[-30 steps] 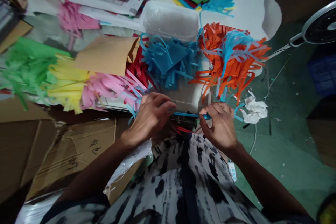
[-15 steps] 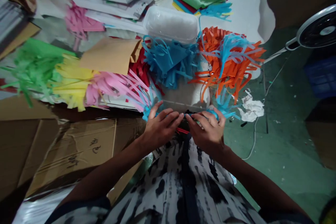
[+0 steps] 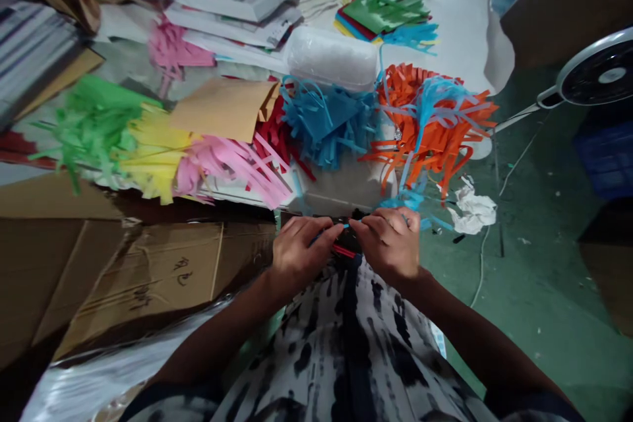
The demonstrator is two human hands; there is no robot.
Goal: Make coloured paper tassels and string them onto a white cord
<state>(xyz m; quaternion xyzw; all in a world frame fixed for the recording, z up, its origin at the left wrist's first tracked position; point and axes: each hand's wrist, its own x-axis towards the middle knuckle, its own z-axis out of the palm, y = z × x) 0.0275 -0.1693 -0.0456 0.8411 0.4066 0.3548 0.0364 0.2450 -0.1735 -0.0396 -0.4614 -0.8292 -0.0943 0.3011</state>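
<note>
- Blue fringe (image 3: 405, 199) now shows only past the right hand (image 3: 390, 241); half a second ago it stuck out past the left hand (image 3: 301, 247) too.
- Both hands are close together at the near edge of the worktop (image 3: 339, 188), just above the person's lap. Each has bent fingers pinching a thin blue strip (image 3: 346, 225), and a short length of it shows between the fingertips. Whether strip and fringe are one piece is hard to tell.
- Thin as it looks, the strip could tear or crease if the hands pull apart too hard, and a loosened pinch could let it spring open.
- It is held over a dark gap, so if dropped it might fall towards the lap, where something red (image 3: 343, 251) lies, or down to the floor.
- Just beyond the right hand, the fringe lies very near the orange fringe pile (image 3: 435, 138), which has pale blue streamers (image 3: 432, 102) draped over it. A sideways pull could tangle the ends and drag that pile.
- Farther left, pink fringe (image 3: 208, 165) overhangs the near edge; a sweep of the left arm could knock it down onto the cardboard (image 3: 168, 264).
- At the far right stands a fan (image 3: 613, 74); if it were blowing, light pieces could shift.
</note>
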